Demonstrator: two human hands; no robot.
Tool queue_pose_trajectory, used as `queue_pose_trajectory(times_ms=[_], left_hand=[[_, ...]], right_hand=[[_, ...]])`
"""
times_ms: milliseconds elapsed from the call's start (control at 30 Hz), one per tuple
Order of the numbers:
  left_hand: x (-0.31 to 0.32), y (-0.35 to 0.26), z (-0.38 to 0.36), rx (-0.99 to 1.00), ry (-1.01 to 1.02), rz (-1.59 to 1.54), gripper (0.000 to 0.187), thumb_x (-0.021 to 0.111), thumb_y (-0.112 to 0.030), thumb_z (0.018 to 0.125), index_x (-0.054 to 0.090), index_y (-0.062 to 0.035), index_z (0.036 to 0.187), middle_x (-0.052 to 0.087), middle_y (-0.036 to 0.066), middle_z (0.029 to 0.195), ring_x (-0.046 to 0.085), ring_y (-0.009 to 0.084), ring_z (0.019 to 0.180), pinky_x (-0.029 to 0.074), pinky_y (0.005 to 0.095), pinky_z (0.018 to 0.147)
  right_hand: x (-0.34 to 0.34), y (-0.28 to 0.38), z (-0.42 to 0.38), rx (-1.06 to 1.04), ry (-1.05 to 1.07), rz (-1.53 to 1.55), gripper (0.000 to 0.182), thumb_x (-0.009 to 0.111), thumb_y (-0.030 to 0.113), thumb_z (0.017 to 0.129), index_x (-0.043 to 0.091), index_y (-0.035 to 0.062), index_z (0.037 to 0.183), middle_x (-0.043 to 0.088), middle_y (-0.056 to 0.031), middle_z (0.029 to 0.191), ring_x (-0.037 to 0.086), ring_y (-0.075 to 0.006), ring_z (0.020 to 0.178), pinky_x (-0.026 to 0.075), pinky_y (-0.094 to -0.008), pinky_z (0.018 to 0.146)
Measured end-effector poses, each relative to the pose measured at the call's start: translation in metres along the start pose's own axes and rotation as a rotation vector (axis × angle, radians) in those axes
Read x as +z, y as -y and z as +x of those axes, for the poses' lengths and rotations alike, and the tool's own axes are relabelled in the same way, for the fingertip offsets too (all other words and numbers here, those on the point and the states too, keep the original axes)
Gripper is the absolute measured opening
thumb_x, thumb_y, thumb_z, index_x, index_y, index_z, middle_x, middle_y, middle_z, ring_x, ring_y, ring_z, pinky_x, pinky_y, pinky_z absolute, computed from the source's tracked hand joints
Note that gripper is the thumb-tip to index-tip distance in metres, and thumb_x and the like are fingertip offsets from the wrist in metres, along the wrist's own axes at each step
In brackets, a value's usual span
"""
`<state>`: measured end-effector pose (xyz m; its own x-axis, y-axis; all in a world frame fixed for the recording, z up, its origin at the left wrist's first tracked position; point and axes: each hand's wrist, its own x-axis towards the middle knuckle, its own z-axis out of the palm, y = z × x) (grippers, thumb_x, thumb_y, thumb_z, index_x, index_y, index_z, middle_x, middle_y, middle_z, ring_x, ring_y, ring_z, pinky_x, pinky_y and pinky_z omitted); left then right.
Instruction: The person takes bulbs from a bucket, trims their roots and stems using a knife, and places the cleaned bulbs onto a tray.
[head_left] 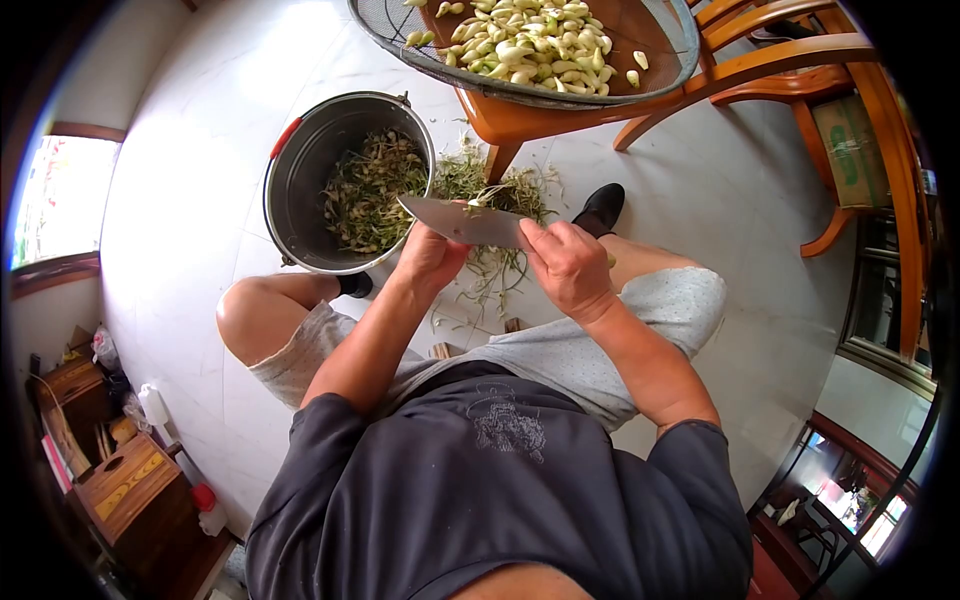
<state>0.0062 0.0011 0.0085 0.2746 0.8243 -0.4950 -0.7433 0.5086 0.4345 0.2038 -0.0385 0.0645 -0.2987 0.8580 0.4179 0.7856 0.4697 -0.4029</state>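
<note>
Head cam: R grip wrapped round 1 knife, L grip unclear, 1 bucket.

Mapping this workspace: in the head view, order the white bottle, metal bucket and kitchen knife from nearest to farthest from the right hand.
1. Kitchen knife: in the right hand.
2. Metal bucket: ahead and left.
3. White bottle: far left.

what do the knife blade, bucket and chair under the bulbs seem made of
Knife blade: probably steel, smooth and silvery with a metallic sheen.
Bucket: likely metal, perhaps stainless steel, judging by its grey, shiny wall.
Chair: apparently varnished wood, orange-brown with glossy highlights.
</note>
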Motion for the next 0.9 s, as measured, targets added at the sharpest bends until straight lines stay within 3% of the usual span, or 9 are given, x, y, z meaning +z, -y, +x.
queue_pose_trajectory(times_ms=[267, 467, 567, 667, 900], left_hand=[[0.001, 0.001, -0.003, -0.014, -0.014, -0.033, 0.016, 0.065, -0.007, 0.079, 0.059, -0.0028, 0.093, 0.064, 0.008, 0.085, 0.062, 0.017, 0.081, 0.049, 0.0308, 0.078], [-0.014, 0.002, 0.007, 0.023, 0.131, -0.006, 0.012, 0.064, -0.003, 0.08, 0.058, -0.0031, 0.09, 0.065, 0.009, 0.085, 0.062, 0.0176, 0.08, 0.05, 0.0288, 0.077], [-0.002, -0.003, -0.002, 0.035, 0.16, 0.058, 0.012, 0.063, 0.003, 0.081, 0.057, -0.0028, 0.089, 0.065, 0.01, 0.087, 0.063, 0.0181, 0.081, 0.051, 0.0287, 0.075], [0.003, -0.008, -0.004, 0.056, 0.169, 0.077, 0.014, 0.063, 0.006, 0.081, 0.056, -0.0025, 0.091, 0.066, 0.011, 0.09, 0.063, 0.0183, 0.081, 0.052, 0.0294, 0.074], [0.056, -0.049, -0.011, 0.177, 0.233, 0.211, 0.013, 0.063, -0.001, 0.084, 0.056, 0.0002, 0.095, 0.063, 0.009, 0.089, 0.062, 0.0168, 0.079, 0.05, 0.0283, 0.073]], right_hand=[[0.001, 0.001, 0.0, -0.036, -0.042, -0.012, 0.029, 0.071, 0.006, 0.072, 0.065, 0.0076, 0.101, 0.051, -0.0049, 0.065, 0.054, -0.0231, 0.057, 0.044, -0.0328, 0.051], [0.004, -0.003, -0.004, 0.02, 0.001, -0.041, 0.023, 0.067, 0.009, 0.077, 0.067, 0.0083, 0.1, 0.054, -0.0076, 0.069, 0.056, -0.0262, 0.062, 0.046, -0.036, 0.055], [0.014, -0.031, -0.017, 0.323, 0.199, -0.113, 0.019, 0.061, 0.013, 0.08, 0.067, 0.0092, 0.098, 0.059, -0.0118, 0.075, 0.059, -0.0305, 0.069, 0.048, -0.04, 0.061], [0.004, -0.035, -0.015, 0.535, 0.221, -0.039, 0.019, 0.057, 0.015, 0.081, 0.068, 0.0102, 0.096, 0.062, -0.0145, 0.081, 0.06, -0.0335, 0.076, 0.049, -0.0427, 0.065], [0.001, -0.031, -0.005, 0.63, 0.432, 0.147, 0.023, 0.057, 0.019, 0.08, 0.065, 0.0048, 0.097, 0.064, -0.02, 0.085, 0.062, -0.0372, 0.083, 0.049, -0.0447, 0.073]])
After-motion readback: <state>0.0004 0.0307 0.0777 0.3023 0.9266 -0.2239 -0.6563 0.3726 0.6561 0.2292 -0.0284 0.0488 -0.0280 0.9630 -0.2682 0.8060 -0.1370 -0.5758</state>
